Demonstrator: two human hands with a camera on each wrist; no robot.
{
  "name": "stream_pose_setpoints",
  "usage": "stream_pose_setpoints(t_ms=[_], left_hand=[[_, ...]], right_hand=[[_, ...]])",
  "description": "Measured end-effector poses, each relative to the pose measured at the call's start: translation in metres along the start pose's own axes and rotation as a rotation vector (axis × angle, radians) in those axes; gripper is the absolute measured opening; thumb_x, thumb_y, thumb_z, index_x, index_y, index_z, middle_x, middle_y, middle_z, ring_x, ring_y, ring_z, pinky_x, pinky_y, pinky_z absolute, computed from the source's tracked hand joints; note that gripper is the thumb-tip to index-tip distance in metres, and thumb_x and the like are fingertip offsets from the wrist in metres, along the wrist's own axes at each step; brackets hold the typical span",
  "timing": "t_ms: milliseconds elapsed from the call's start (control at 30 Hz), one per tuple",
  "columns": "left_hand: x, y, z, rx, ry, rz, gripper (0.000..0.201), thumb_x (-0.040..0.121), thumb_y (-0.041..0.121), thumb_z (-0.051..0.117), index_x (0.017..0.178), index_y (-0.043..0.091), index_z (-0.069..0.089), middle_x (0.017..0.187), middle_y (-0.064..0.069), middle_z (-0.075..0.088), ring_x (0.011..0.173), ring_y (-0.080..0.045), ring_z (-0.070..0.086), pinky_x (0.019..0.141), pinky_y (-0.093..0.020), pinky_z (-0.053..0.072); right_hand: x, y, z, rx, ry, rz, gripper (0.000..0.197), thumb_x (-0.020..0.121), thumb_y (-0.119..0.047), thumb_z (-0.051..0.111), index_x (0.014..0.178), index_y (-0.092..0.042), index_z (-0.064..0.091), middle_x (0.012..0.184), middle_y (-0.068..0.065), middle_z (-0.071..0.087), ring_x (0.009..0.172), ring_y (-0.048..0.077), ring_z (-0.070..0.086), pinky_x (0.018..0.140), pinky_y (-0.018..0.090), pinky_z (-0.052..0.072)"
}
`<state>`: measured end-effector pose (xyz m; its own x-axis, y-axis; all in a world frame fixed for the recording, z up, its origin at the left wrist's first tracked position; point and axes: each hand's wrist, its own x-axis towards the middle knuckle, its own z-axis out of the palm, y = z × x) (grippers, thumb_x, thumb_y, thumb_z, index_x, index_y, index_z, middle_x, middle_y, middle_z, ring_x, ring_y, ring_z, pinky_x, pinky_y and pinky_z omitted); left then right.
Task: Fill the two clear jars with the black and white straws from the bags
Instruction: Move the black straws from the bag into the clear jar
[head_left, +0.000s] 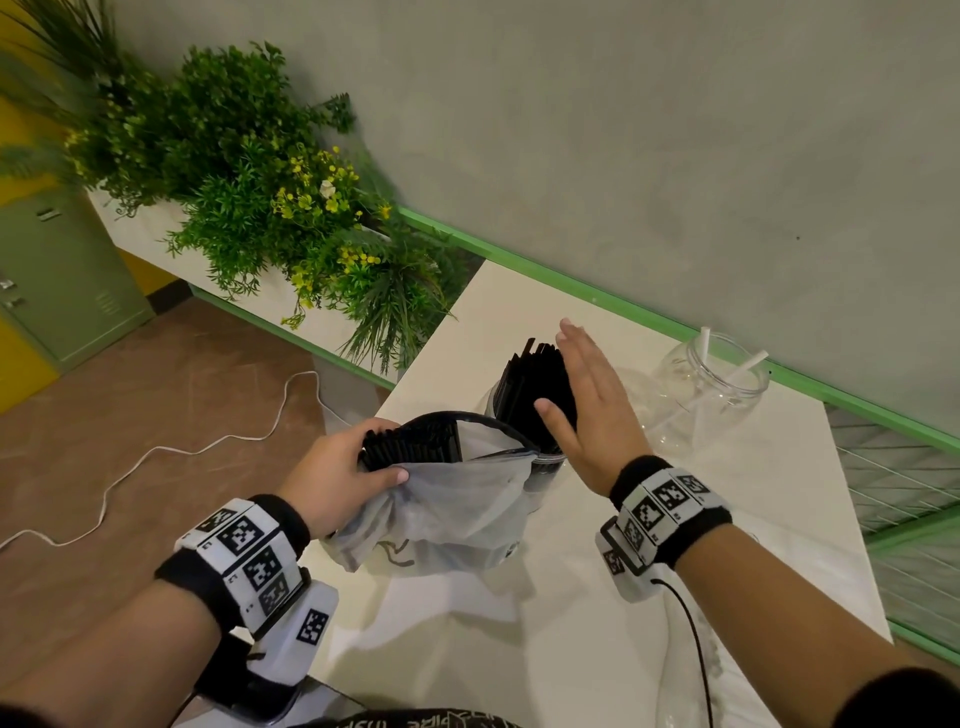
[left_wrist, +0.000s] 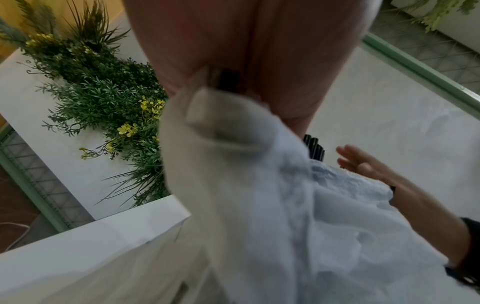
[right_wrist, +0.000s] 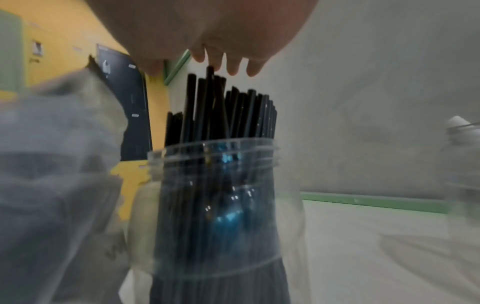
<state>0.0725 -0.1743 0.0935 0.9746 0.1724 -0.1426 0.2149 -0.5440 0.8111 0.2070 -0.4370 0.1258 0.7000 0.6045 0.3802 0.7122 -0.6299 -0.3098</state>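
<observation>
A clear jar (right_wrist: 215, 185) packed with black straws (head_left: 535, 389) stands mid-table; the straws stick up above its rim (right_wrist: 223, 111). My right hand (head_left: 582, 395) hovers flat over their tops, fingers straight, holding nothing. My left hand (head_left: 343, 467) grips the rim of a translucent plastic bag (head_left: 452, 504) together with a bunch of black straws (head_left: 410, 441) that lie in its mouth. In the left wrist view the bag (left_wrist: 272, 205) fills the frame. A second clear jar (head_left: 711, 395) at the back right holds two white straws (head_left: 748, 361).
The white table (head_left: 571, 623) has a green-edged wall rail (head_left: 675, 327) behind it. A planter of green plants (head_left: 249, 197) sits to the left. A white cable (head_left: 156, 452) runs over the brown floor. Wire mesh (head_left: 904, 478) lies right of the table.
</observation>
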Motion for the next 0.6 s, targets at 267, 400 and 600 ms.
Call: stream_pose_setpoints(t_ms=[267,400,600], left_hand=[[-0.001,0.007,0.0,0.007,-0.007,0.009,0.037,0.08,0.02,0.074,0.105,0.039,0.054,0.103,0.005,0.068,0.098,-0.015,0.062,0.089,-0.034,0.048],[-0.001,0.008,0.0,-0.003,-0.007,0.009,0.036,0.08,0.02,0.074,0.108,0.034,0.056,0.102,0.007,0.068,0.097,-0.013,0.061,0.086,-0.031,0.048],[0.0,0.007,0.0,0.0,-0.005,0.016,0.036,0.08,0.02,0.074,0.108,0.035,0.056,0.102,0.009,0.068,0.096,-0.012,0.061,0.084,-0.029,0.047]], right_hand=[[0.019,0.0,0.014,0.045,0.015,0.059,0.072,0.093,-0.044,0.054,0.15,-0.012,0.022,0.158,0.002,0.022,0.144,0.015,0.019,0.119,0.028,0.014],[0.033,-0.006,0.021,0.021,-0.097,0.009,0.064,0.094,-0.051,0.044,0.146,-0.017,0.032,0.152,0.003,0.036,0.144,0.018,0.022,0.118,0.037,0.022],[0.034,0.007,0.036,-0.05,0.01,-0.105,0.042,0.096,-0.025,0.037,0.12,-0.002,0.063,0.126,0.011,0.063,0.127,0.03,0.049,0.106,0.046,0.041]])
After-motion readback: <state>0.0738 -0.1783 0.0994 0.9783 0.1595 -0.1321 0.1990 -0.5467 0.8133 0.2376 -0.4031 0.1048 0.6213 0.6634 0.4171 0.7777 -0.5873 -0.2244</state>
